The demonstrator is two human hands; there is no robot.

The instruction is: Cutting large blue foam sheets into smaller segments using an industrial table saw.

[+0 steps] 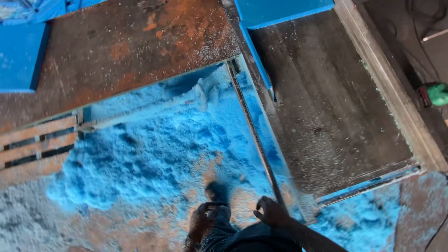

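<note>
At the bottom edge, my right hand (271, 212) hangs with its fingers curled and nothing visible in it, the forearm running off to the lower right. It is just left of a thin metal rail (254, 135) that crosses the blue sawdust heap (154, 154). My left hand (203, 221) is dark and partly hidden. It rests against dark denim cloth (233, 233) with its fingers bent, and I cannot tell whether it grips anything.
A rusty steel plate (126, 42) covers the upper left. A grey dusty machine table (326, 107) with a pale edge rail (392, 88) lies to the right. Blue boards (280, 11) sit at the top, wooden slats (37, 144) at left, and a green power tool (436, 93) at far right.
</note>
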